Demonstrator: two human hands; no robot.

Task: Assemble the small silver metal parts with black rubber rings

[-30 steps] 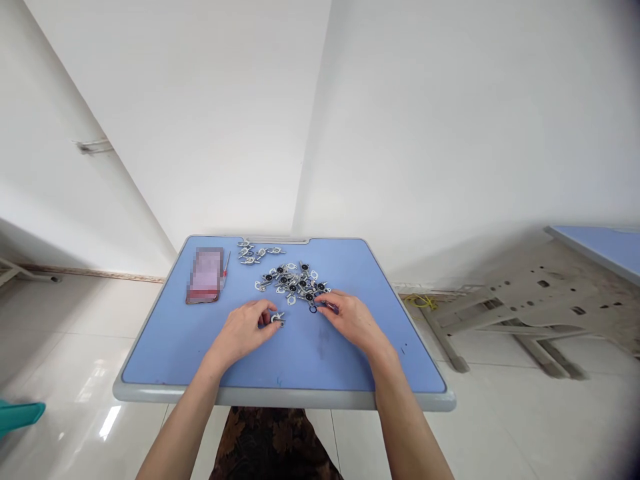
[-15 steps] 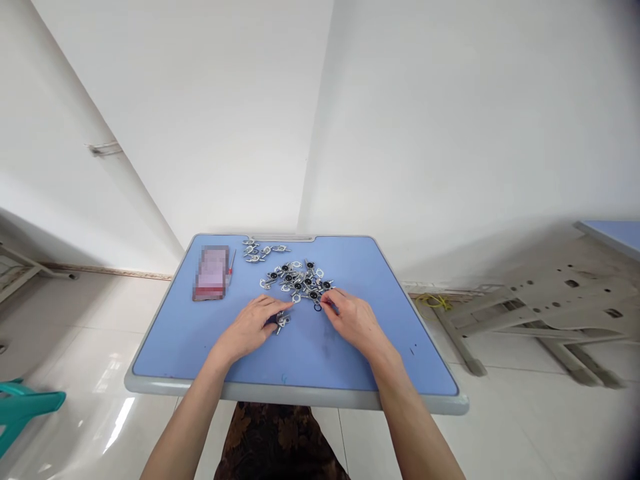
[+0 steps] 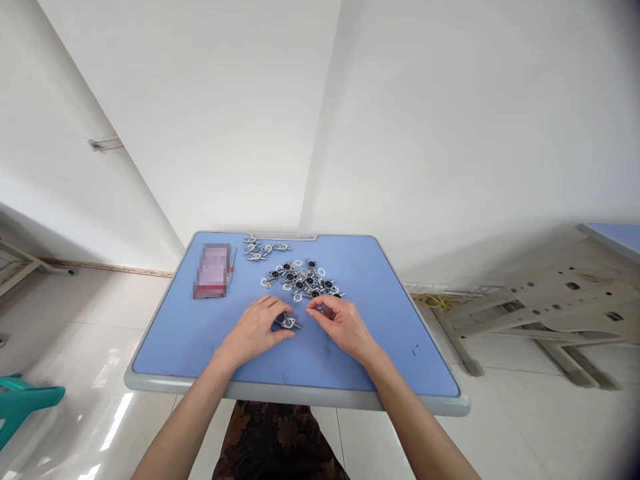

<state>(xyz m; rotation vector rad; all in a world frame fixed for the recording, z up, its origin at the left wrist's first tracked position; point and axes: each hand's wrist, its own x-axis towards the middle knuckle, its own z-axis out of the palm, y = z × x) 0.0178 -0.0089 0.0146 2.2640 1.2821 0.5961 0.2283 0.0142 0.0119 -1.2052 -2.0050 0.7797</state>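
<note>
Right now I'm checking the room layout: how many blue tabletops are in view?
2: the near tabletop, bearing the metal parts, and the far-right tabletop, cut off by the picture's edge. Others may lie out of view.

On the desk (image 3: 175, 340), a phone (image 3: 213, 270) lies left of a screwdriver (image 3: 231, 269), with piled metal fittings (image 3: 299, 285) further right.

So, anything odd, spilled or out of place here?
Two small things: a yellow cord lies tangled by the wall, right of the table, looking stray, and small dark marks break the blue near the table's right edge.
</note>
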